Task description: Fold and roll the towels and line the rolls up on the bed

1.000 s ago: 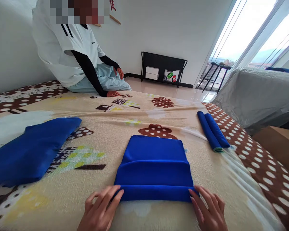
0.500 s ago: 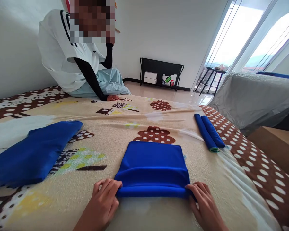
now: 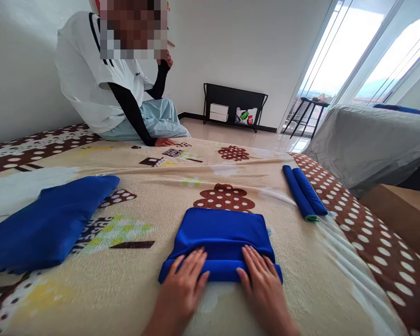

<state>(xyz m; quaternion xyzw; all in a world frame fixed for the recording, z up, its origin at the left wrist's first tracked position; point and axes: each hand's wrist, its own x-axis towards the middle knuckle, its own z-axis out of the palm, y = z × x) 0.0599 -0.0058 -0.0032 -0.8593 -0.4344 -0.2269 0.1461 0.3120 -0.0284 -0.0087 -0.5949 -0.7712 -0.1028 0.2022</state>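
A blue cloth (image 3: 224, 228) lies flat in front of me, its near edge rolled into a thick band and its far part still spread out. Across the left part of the band rests my left hand (image 3: 182, 285), fingers stretched out and pointing away from me. My right hand (image 3: 262, 284) lies the same way over the right part, fingers extended and slightly spread. Both palms face down, and neither hand grips the fabric. Part of the roll is hidden under the fingers. A small pale tag shows at the cloth's right edge.
Two rolled blue cloths (image 3: 304, 193) lie side by side at the right. A larger blue cloth pile (image 3: 49, 221) sits at the left. All rest on a patterned blanket (image 3: 133, 294). Another person (image 3: 126, 102) sits at the far left, one hand on the blanket. A cardboard box (image 3: 399, 210) stands at right.
My hands have let go of the roll's two ends and moved inward, now flat on top of it. The cloth's far edge has shifted slightly toward me.
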